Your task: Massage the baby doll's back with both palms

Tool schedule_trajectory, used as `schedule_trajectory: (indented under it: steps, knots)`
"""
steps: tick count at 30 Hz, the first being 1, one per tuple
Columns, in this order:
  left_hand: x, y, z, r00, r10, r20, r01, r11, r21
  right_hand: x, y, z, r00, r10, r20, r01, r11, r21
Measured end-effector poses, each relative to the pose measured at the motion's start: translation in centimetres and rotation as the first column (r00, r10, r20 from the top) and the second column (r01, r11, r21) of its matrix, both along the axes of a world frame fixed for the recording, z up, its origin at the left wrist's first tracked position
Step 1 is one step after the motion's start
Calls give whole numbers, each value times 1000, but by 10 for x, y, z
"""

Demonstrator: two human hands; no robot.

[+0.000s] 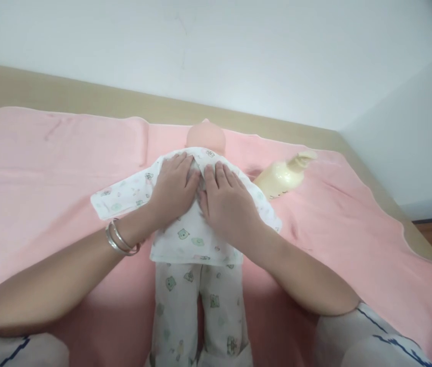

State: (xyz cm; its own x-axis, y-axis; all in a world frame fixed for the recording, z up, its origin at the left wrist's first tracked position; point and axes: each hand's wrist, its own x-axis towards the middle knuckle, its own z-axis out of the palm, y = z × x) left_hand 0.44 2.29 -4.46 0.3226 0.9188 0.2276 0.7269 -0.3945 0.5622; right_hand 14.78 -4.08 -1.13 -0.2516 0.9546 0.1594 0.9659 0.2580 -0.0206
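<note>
A baby doll lies on a pink blanket, dressed in a white printed top (196,244) and matching trousers (221,300). Only the crown of the doll's head (206,136) shows above the collar. My left hand (175,186) rests flat on the left side of the doll's chest, fingers stretched toward the collar. Beside it, my right hand (229,204) lies flat on the other side, thumbs close together near the middle. Both palms press on the cloth and hide part of the top's front. Two silver bangles (118,239) circle my left wrist.
The pink blanket (47,168) covers most of a wooden surface (66,87) set against a white wall. A pale yellow pump bottle (282,176) lies on its side to the right of the doll, near its sleeve.
</note>
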Motion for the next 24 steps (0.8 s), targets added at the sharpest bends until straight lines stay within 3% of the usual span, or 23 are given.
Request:
schedule_trajectory:
  steps: [6, 12, 24]
  knots:
    - [2, -5, -2, 999, 20, 27, -20, 1000, 8, 11, 16, 15, 994, 51, -96, -65, 986, -152]
    - [2, -4, -1, 999, 25, 40, -26, 1000, 15, 1, 17, -7, 994, -47, -99, 46, 999, -11]
    - [2, -4, -3, 999, 23, 39, -24, 999, 24, 7, 19, -18, 971, -36, -235, 37, 999, -1]
